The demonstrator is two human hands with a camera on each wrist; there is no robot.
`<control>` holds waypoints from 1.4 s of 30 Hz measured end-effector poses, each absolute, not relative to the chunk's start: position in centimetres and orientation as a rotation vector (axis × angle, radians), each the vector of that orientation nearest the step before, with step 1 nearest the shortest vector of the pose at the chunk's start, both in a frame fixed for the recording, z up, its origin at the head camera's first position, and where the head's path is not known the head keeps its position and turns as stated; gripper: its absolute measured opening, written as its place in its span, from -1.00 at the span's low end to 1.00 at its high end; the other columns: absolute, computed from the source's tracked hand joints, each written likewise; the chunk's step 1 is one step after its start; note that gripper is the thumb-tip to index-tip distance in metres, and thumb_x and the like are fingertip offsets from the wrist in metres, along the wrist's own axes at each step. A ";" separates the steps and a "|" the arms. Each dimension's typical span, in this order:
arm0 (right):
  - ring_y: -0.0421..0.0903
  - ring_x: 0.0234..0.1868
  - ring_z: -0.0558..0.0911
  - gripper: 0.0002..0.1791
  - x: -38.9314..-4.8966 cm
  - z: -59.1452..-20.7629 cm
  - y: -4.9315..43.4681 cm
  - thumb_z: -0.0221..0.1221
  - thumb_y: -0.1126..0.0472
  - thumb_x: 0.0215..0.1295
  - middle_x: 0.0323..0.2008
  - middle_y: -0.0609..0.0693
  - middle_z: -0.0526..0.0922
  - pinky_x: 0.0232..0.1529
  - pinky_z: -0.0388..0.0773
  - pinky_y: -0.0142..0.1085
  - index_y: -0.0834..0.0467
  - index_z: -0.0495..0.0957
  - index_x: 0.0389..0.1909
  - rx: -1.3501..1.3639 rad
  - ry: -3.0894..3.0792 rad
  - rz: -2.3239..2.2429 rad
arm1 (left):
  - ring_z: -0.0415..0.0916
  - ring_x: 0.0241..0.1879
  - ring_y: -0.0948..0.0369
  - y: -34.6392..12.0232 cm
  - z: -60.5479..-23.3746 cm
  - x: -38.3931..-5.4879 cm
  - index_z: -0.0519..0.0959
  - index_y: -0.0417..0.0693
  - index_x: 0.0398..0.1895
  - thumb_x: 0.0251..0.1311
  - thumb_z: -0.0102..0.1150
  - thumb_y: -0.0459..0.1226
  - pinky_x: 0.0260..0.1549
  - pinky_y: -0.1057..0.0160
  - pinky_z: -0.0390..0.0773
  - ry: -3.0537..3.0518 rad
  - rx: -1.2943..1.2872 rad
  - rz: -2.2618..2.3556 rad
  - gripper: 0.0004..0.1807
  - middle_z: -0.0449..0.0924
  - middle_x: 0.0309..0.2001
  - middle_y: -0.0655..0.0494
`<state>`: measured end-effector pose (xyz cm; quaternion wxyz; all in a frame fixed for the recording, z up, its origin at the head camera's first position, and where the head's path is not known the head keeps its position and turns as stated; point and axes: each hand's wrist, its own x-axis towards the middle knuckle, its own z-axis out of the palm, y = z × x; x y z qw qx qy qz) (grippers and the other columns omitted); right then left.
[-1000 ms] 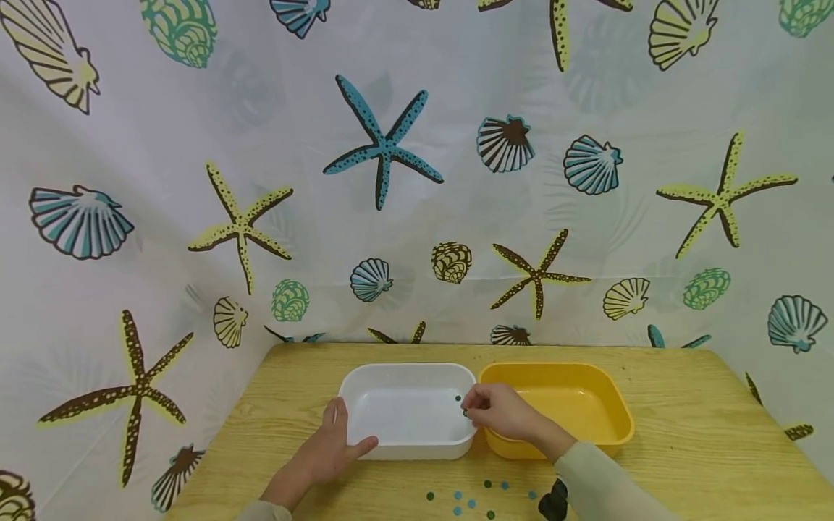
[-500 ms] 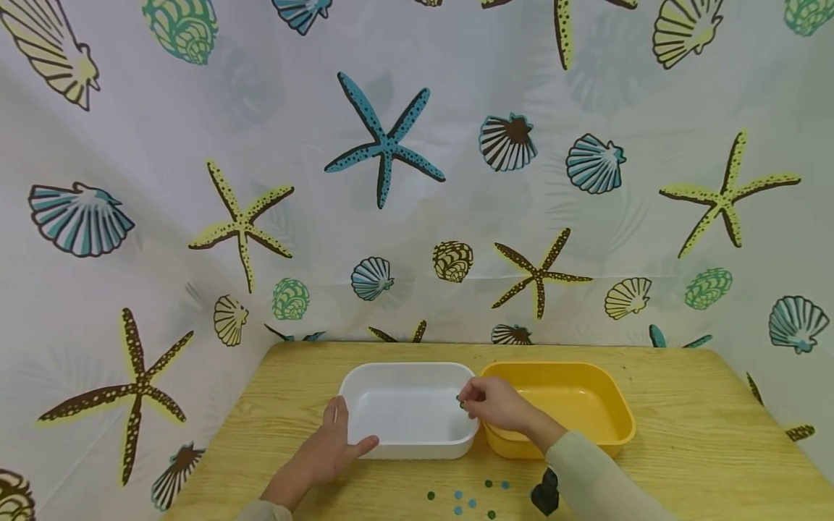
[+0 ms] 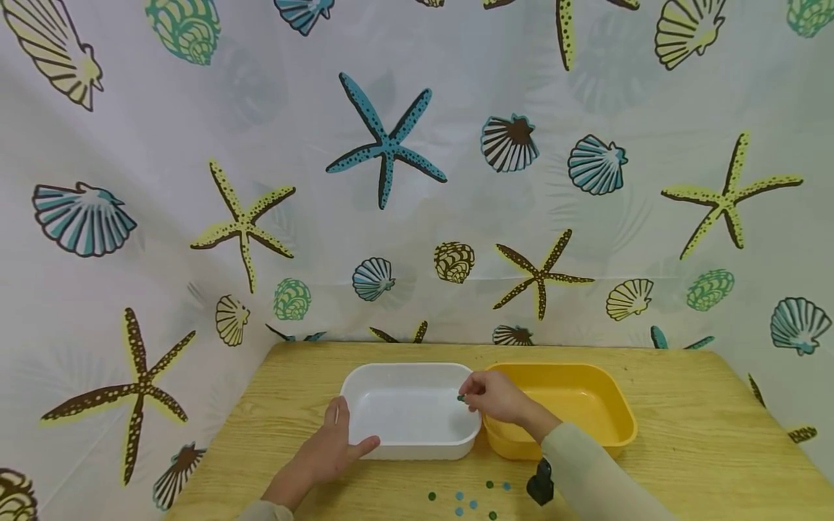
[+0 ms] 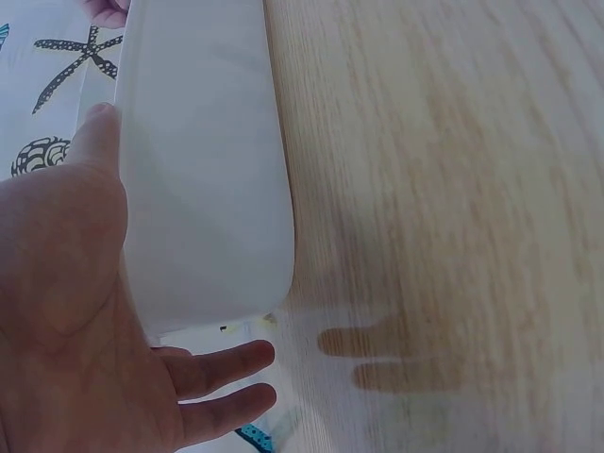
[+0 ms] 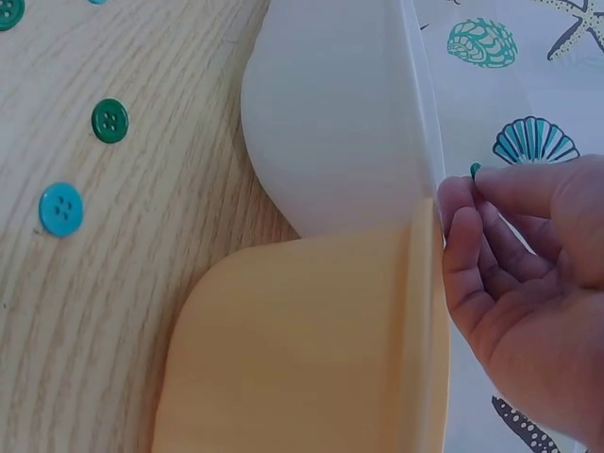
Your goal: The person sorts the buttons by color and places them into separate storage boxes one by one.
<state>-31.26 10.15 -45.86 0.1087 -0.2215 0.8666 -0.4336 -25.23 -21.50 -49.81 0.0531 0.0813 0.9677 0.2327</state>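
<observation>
Right hand: (image 3: pixel 495 398) over the white tub's right end; fingertips pinched together on a small button, other fingers curled in.
Left hand: (image 3: pixel 329 449) at the white tub's left end, thumb and fingers spread and mostly straight, bracing it rather than gripping.
Held button: (image 5: pixel 476 171) green, mostly covered by the fingers, only a sliver showing; sits above the white tub's right end. Cannot tell if there's a second one.
White tub: (image 3: pixel 410 452) upright, rounded corners, smooth white floor visible, right part blocked by the hand.
Yellow tub: (image 3: pixel 580 412) just right of the white tub, upright, yellow floor visible, partly behind the forearm.
Loose buttons: (image 5: pixel 110 121) green and blue, four-holed where clear, scattered flat in front of the white tub.
</observation>
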 end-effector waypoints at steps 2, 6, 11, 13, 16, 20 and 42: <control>-0.12 -0.41 0.56 -0.91 -31.4 -45.9 10.1 0.11 0.38 0.30 -0.44 -0.01 0.55 -0.34 0.54 -0.33 0.27 0.57 -0.24 -0.653 2.549 -1.287 | 0.47 -0.02 -0.15 -21.5 -49.8 -25.2 -0.26 -0.56 0.38 0.15 -0.02 0.32 -0.10 -0.07 0.48 2.941 0.245 0.705 0.23 -0.23 0.39 -0.44; -0.13 -0.42 0.57 -0.91 -31.6 -45.8 10.1 0.12 0.39 0.29 -0.45 0.00 0.56 -0.34 0.54 -0.31 0.28 0.57 -0.25 -0.657 2.543 -1.300 | 0.47 -0.02 -0.15 -21.5 -49.7 -25.2 -0.26 -0.56 0.38 0.15 -0.02 0.32 -0.11 -0.08 0.48 2.942 0.245 0.707 0.23 -0.23 0.39 -0.44; -0.12 -0.42 0.58 -0.91 -31.9 -45.7 10.1 0.14 0.40 0.28 -0.44 -0.01 0.58 -0.32 0.56 -0.29 0.30 0.59 -0.25 -0.648 2.530 -1.313 | 0.46 0.00 -0.16 -21.5 -49.8 -25.2 -0.26 -0.55 0.38 0.15 -0.02 0.32 -0.10 -0.09 0.47 2.937 0.241 0.701 0.23 -0.24 0.40 -0.44; -0.11 -0.41 0.59 -0.90 -32.1 -45.7 10.1 0.14 0.39 0.28 -0.43 0.00 0.59 -0.32 0.56 -0.29 0.30 0.59 -0.24 -0.639 2.530 -1.320 | 0.45 0.00 -0.16 -21.5 -49.8 -25.2 -0.26 -0.55 0.38 0.14 -0.02 0.33 -0.09 -0.09 0.46 2.933 0.237 0.703 0.24 -0.24 0.40 -0.43; -0.11 -0.41 0.59 -0.90 -32.3 -45.8 10.0 0.13 0.38 0.29 -0.44 0.00 0.59 -0.31 0.56 -0.29 0.29 0.60 -0.25 -0.619 2.538 -1.316 | 0.45 0.00 -0.16 -21.5 -49.7 -25.2 -0.26 -0.55 0.38 0.14 -0.02 0.33 -0.09 -0.09 0.47 2.926 0.233 0.709 0.24 -0.25 0.40 -0.43; -0.13 -0.42 0.57 -0.90 -32.5 -45.9 9.9 0.13 0.37 0.29 -0.44 -0.02 0.58 -0.31 0.55 -0.30 0.26 0.61 -0.25 -0.598 2.558 -1.293 | 0.45 0.01 -0.16 -21.5 -49.7 -25.1 -0.26 -0.55 0.38 0.15 -0.02 0.32 -0.10 -0.09 0.47 2.925 0.240 0.713 0.23 -0.25 0.40 -0.43; -0.11 -0.43 0.57 -0.83 -33.0 -45.8 9.6 0.15 0.34 0.28 -0.41 0.03 0.61 -0.36 0.54 -0.31 0.29 0.61 -0.15 -0.534 2.598 -1.288 | 0.45 0.01 -0.17 -21.5 -49.6 -25.1 -0.26 -0.56 0.38 0.15 -0.03 0.32 -0.08 -0.09 0.47 2.927 0.237 0.699 0.23 -0.25 0.40 -0.44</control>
